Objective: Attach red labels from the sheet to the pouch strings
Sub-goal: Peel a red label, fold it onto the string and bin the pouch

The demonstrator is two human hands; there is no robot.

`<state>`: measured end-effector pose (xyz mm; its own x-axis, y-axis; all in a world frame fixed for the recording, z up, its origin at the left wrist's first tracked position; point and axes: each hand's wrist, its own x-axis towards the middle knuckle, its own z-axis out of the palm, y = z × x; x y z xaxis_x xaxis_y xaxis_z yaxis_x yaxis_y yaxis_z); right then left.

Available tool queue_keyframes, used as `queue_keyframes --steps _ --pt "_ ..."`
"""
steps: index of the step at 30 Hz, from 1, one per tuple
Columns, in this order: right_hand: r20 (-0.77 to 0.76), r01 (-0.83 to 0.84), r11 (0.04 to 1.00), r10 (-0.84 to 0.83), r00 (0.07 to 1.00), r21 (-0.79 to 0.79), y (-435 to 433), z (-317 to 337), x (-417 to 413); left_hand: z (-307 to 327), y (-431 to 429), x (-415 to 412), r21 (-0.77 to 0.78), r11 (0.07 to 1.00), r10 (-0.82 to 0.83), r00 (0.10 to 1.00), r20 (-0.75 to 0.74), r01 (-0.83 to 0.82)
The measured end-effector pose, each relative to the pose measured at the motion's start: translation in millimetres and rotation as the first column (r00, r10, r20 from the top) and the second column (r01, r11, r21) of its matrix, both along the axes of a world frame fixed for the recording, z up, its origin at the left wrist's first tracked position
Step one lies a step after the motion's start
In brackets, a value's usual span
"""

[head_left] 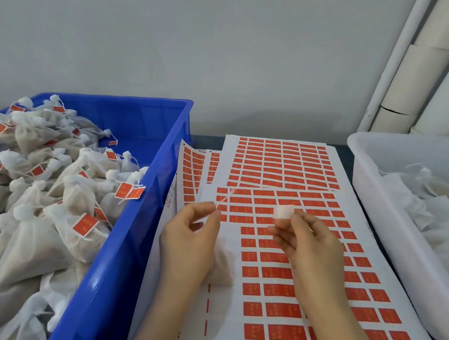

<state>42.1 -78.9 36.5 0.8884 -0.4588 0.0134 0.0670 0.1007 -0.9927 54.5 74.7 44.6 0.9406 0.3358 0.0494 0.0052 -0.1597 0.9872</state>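
Grey wall backs a dark desk, most of it covered by bins and paper.

At the desk's left edge stands one blue crate, heaped with finished pouches. There are dozens, too many to count, and well over a dozen red labels show on their strings. One folded label hangs across the crate's right rim.

Just right of the crate lie the label sheets. I count at least three: a curled sheet against the crate, a full sheet toward the far edge, and the top sheet running to the near edge. The top sheet has bare patches along its left side, so part of it is used, though most labels remain.

Both hands hover over that sheet. The left hand holds one pouch under its palm, thumb and forefinger pinched together on something thin, likely the string, which is too blurred to trace. The right hand has its fingers closed on a small white piece. I cannot tell whether that is a label seen from behind or the gathered pouch top. No red shows on this pouch, so its label looks not yet attached.

At the right edge sits one white tub with a loose pile of unlabelled pouches, too jumbled to count. By my reckoning the job is well past half. Pale tubes lean in the far right corner.
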Motion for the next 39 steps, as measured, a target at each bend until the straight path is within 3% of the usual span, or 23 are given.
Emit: queue_keyframes --steps 10,13,17,23,27,39 --pt "0.083 -0.045 0.997 0.051 0.995 -0.063 3.4 5.4 -6.0 8.6 -6.2 -6.2 -0.227 0.972 -0.057 0.998 0.021 0.06" --pt "0.126 -0.057 0.991 0.072 0.989 -0.122 5.7 7.8 -9.2 9.0 -8.4 -6.7 -0.288 0.955 -0.087 0.996 -0.024 0.076" --pt "0.128 -0.187 0.964 0.213 0.969 -0.187 10.6 10.5 -12.6 12.1 -14.3 -11.5 -0.479 0.868 -0.224 0.964 -0.141 0.132" --pt "0.161 -0.35 0.924 0.373 0.914 -0.155 12.3 11.7 -13.7 8.3 -22.5 -16.4 -0.424 0.865 -0.341 0.934 -0.105 0.268" --pt "0.182 -0.337 0.936 0.351 0.919 -0.101 11.7 13.9 -13.1 8.7 -22.3 -18.7 -0.406 0.855 -0.376 0.925 -0.061 0.321" --pt "0.18 -0.238 0.941 0.284 0.942 -0.24 15.7 16.5 -16.7 8.4 -21.7 -20.0 -0.407 0.844 -0.4 0.915 -0.042 0.35"
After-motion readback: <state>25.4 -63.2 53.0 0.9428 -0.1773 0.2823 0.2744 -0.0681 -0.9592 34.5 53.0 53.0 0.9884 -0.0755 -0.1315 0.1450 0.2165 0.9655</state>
